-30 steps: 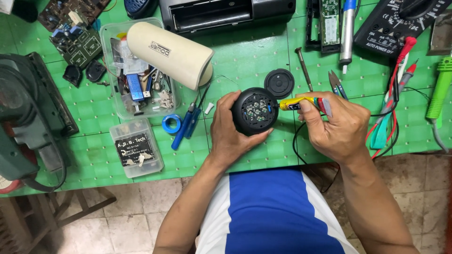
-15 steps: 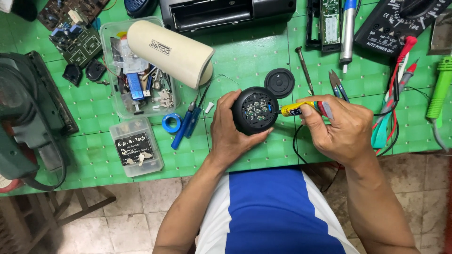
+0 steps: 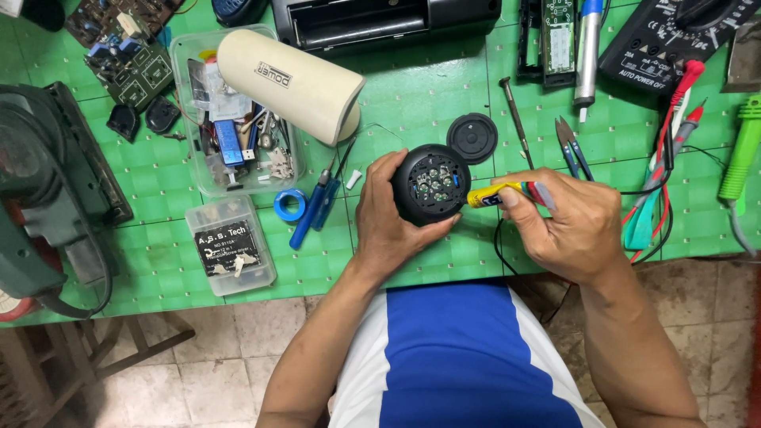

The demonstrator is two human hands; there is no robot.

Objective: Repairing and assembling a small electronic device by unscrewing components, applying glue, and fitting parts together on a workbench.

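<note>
My left hand (image 3: 386, 223) cups a round black housing (image 3: 430, 185) with its open face up, showing several small LEDs on a board inside. My right hand (image 3: 564, 224) grips a yellow-handled tool (image 3: 490, 196) whose tip points into the housing's right rim. A black wire (image 3: 501, 247) loops down from under my right hand. A round black cap (image 3: 472, 138) lies on the green mat just beyond the housing.
A cream cylinder (image 3: 289, 84) rests on a clear parts tray (image 3: 187, 117). Blue screwdrivers (image 3: 313, 209), blue tape roll (image 3: 289, 204), a small parts box (image 3: 231, 245), cutters (image 3: 572, 147), multimeter (image 3: 678, 36) with probes, circuit boards and a green machine (image 3: 43, 190) crowd the mat (image 3: 412, 95).
My right hand has shifted slightly left, bringing the yellow tool's tip closer to the housing. My left hand keeps the housing in the same spot.
</note>
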